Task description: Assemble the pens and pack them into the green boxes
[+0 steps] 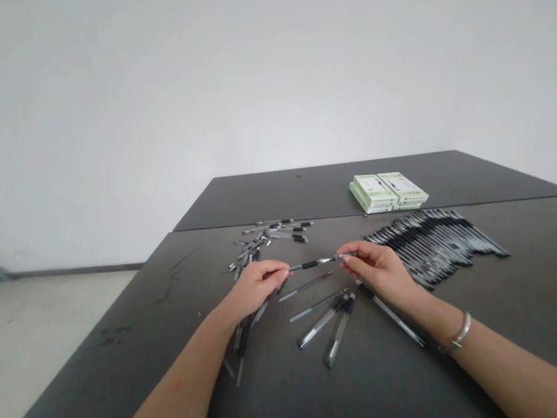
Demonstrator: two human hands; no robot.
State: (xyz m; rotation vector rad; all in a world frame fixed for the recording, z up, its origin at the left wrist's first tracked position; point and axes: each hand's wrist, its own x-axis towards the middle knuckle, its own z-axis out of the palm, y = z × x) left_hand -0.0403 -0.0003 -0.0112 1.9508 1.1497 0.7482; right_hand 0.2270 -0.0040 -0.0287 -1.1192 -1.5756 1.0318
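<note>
A gel pen [310, 265] with a black grip is held level above the table between my two hands. My left hand [257, 285] is closed on its barrel end. At the tip end, my right hand [379, 270] pinches with thumb and forefinger; the small piece between those fingertips is mostly hidden. Below the pen lie thin ink refills [305, 287] and clear pen barrels with black grips [340, 331]. Another pen barrel [394, 320] lies slanting beneath my right wrist. Partly behind my left hand is a loose pile of pen parts [247, 249].
A long row of pens [438, 244] lies side by side on the right of the dark table [139, 359]. Stacked green-and-white boxes [388, 191] stand farther back. More pens and caps [286, 231] lie scattered toward the back. A pale wall [263, 70] rises behind the table.
</note>
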